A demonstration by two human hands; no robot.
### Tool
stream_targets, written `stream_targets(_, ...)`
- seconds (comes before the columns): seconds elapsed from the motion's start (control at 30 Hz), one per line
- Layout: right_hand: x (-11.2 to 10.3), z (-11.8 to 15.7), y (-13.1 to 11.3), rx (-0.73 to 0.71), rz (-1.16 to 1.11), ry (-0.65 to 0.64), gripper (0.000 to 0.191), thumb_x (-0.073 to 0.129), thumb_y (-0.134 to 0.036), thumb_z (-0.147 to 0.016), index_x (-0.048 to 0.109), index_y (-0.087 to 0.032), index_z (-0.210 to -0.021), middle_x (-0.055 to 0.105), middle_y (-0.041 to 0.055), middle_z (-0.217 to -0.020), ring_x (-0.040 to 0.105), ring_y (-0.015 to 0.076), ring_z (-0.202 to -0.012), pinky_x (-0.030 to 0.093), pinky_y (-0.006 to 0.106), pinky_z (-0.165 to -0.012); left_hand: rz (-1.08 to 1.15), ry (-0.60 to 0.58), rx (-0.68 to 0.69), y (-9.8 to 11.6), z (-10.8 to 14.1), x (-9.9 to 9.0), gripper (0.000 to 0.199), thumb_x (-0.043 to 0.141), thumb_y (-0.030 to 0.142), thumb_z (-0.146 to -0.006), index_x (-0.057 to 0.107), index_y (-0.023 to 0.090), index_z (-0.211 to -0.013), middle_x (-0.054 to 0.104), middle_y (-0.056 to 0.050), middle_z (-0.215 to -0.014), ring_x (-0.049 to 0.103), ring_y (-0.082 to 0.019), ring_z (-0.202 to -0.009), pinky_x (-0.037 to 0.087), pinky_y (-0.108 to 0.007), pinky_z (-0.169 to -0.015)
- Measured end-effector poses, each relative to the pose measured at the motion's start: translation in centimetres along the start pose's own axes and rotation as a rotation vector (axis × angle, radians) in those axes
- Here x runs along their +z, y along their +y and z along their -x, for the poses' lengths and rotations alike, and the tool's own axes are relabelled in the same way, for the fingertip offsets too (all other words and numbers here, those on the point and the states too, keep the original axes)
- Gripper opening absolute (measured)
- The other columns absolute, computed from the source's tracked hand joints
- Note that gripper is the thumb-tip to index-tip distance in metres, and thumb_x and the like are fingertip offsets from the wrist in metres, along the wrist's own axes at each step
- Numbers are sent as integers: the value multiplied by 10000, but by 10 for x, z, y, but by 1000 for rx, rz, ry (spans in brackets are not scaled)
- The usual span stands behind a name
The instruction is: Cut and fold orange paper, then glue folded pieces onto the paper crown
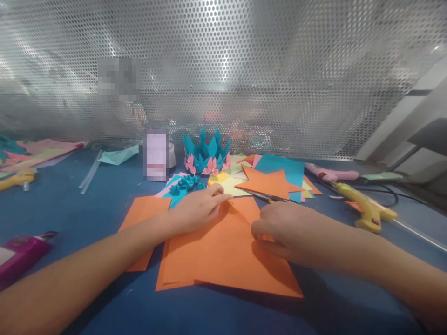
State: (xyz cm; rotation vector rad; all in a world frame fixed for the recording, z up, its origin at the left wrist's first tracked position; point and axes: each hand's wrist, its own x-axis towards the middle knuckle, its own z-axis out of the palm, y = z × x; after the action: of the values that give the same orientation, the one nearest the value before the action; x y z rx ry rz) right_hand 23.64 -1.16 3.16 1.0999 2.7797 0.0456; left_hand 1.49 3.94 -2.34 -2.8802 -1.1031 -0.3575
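A stack of orange paper sheets (223, 256) lies on the table in front of me, its lower corners slightly fanned apart. My left hand (200, 207) rests at its far edge, thumb and forefinger closed on the paper there. At the right edge, my right hand (279, 228) has its fingers curled in against the sheet; their tips are partly hidden. Under my left forearm, another orange sheet (139, 211) sticks out. Just beyond my hands are small folded blue paper pieces (186, 184) and an orange paper star (270, 181).
A blue paper crown with pink flowers (206, 151) stands near the perforated metal screen (223, 70), beside a phone (156, 156). Yellow (366, 204) and pink (330, 173) glue guns lie right with cables. A magenta device (24, 258) lies left. Clear glue sticks (91, 172) are farther back.
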Motion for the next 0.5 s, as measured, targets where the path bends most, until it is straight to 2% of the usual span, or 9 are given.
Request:
stream_targets(0.07, 0, -2, 1, 7, -15, -51, 222, 487, -179, -822, 600, -173, -631, 574, 29, -620, 496, 129, -577, 206, 241, -480, -4, 68, -63, -1, -1, -3, 317, 334, 256, -934, 580, 199, -1126, 547, -71, -1052, 577, -167, -839, 461, -277, -710)
stream_targets(0.17, 2, -5, 2, -2, -19, -58, 230, 473, -161, -842, 601, -164, -651, 583, 37, -635, 531, 144, -627, 232, 241, -493, -55, 160, -145, -4, -2, -6, 303, 372, 324, -939, 623, 171, -1009, 549, -79, -1027, 561, -183, -877, 460, -302, -754)
stream_targets(0.3, 6, -7, 2, -53, 33, -7, 192, 489, -90, -801, 580, -158, -645, 584, 29, -638, 527, 136, -594, 229, 242, -483, -274, 211, -156, -5, -1, -4, 265, 416, 251, -916, 609, 148, -1065, 529, -136, -1190, 527, -242, -926, 437, -405, -807)
stream_targets(0.4, 7, -7, 1, -60, 55, -16, 177, 508, -66, -774, 573, -166, -642, 590, 22, -634, 514, 132, -565, 214, 246, -471, -233, 221, -15, 3, 1, -1, 284, 382, 143, -904, 616, 170, -1063, 529, -117, -1245, 516, -243, -979, 419, -421, -849)
stream_targets(0.5, 5, -5, -2, -23, 73, -62, 156, 525, -80, -765, 584, -169, -651, 592, 26, -618, 492, 128, -527, 197, 247, -461, 40, 115, 181, 15, 1, 1, 292, 347, 141, -921, 626, 170, -999, 613, -80, -1087, 548, -187, -965, 448, -333, -834)
